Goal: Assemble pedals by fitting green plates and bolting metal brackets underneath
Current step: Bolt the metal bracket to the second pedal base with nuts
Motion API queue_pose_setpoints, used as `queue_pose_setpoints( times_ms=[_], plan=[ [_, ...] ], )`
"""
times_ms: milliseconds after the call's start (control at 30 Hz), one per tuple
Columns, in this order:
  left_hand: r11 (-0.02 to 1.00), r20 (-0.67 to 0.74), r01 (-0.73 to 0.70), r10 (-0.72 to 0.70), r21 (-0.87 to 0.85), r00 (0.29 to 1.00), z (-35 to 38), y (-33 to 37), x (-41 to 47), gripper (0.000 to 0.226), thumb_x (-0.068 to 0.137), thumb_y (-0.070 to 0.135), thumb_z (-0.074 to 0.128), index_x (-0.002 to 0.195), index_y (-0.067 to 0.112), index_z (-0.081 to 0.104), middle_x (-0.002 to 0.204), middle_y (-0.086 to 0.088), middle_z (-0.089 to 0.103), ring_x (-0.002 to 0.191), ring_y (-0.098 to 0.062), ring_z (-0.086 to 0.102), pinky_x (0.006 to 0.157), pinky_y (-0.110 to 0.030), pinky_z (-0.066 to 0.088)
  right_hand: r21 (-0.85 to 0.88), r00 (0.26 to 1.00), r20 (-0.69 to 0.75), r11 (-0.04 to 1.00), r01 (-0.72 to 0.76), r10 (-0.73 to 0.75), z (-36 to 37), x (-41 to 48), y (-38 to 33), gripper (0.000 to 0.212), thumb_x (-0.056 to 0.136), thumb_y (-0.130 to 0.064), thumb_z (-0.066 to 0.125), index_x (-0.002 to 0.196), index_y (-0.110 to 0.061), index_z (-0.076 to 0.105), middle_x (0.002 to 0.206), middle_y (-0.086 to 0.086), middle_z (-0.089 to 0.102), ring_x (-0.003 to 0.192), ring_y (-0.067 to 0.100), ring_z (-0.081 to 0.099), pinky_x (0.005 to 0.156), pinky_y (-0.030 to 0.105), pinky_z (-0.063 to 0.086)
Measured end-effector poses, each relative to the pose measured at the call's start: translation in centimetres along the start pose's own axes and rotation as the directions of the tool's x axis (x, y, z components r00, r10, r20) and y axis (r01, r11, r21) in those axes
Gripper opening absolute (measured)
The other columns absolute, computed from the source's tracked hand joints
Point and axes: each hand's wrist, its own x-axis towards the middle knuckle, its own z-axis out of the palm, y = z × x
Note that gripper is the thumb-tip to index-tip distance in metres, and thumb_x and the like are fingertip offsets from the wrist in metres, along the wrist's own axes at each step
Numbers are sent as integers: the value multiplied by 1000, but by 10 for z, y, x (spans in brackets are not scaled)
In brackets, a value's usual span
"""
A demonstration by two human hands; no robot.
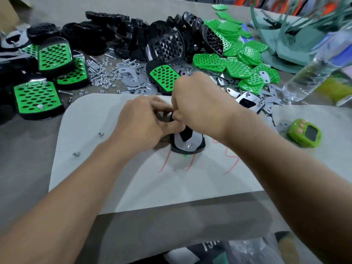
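Observation:
A black pedal lies upside down on the grey mat, with a shiny metal bracket on its underside and a nut at its near end. My left hand grips the pedal's left side. My right hand has its fingers curled over the far end of the pedal, pinching something small that is hidden. A sliver of green plate shows under the near edge.
Finished green-faced pedals lie at the left, black pedal shells at the back, loose green plates at the right. Nuts and bolts and brackets are scattered ahead. Two nuts sit on the mat. A water bottle and green gadget are on the right.

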Motion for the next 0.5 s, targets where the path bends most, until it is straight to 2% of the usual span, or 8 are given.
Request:
queue_pose_setpoints(
  times_ms=[67, 200, 333, 400, 500],
  plan=[
    [1000, -8, -2, 2, -9, 1000, 0, 1, 0, 22, 64, 61, 88, 77, 52, 73, 95, 22, 68, 84, -2, 60, 67, -25, 44, 62, 999, 9, 997, -54, 54, 4, -5, 4, 26, 89, -8, 62, 70, -13, 45, 62, 4, 33, 54, 18, 34, 46, 29, 21],
    [999, -27, -4, 3, -37, 1000, 2, 2, 0, 17, 62, 64, 83, 69, 62, 67, 92, 26, 66, 82, -1, 61, 68, -26, 48, 177, 994, -2, 978, -107, 109, 6, -9, 6, 33, 89, -11, 62, 66, -17, 40, 62, 5, 37, 59, 24, 40, 47, 31, 23],
    [1000, -27, 8, -9, -27, 1000, 2, 0, 2, 26, 56, 67, 84, 74, 55, 71, 92, 26, 67, 83, 3, 60, 66, -21, 41, 117, 995, -1, 988, -103, 104, 6, -9, 0, 35, 81, -3, 59, 64, -18, 32, 62, 4, 33, 54, 18, 32, 47, 29, 21],
    [1000, -28, 12, -12, -26, 1000, 3, -1, 2, 31, 57, 64, 89, 81, 49, 75, 94, 24, 67, 84, 2, 61, 67, -21, 41, 111, 991, -42, 986, -121, 126, 7, -9, -1, 31, 83, -4, 60, 67, -17, 38, 62, 3, 33, 54, 17, 32, 47, 29, 21],
    [999, -26, 27, -27, -26, 999, 3, -2, 2, 32, 62, 57, 92, 88, 46, 78, 97, 25, 68, 86, 1, 62, 72, -28, 49, 143, 987, -69, 981, -132, 143, 7, -7, 2, 22, 83, -6, 63, 74, -17, 46, 62, 4, 35, 54, 18, 37, 49, 29, 24]
  ],
)
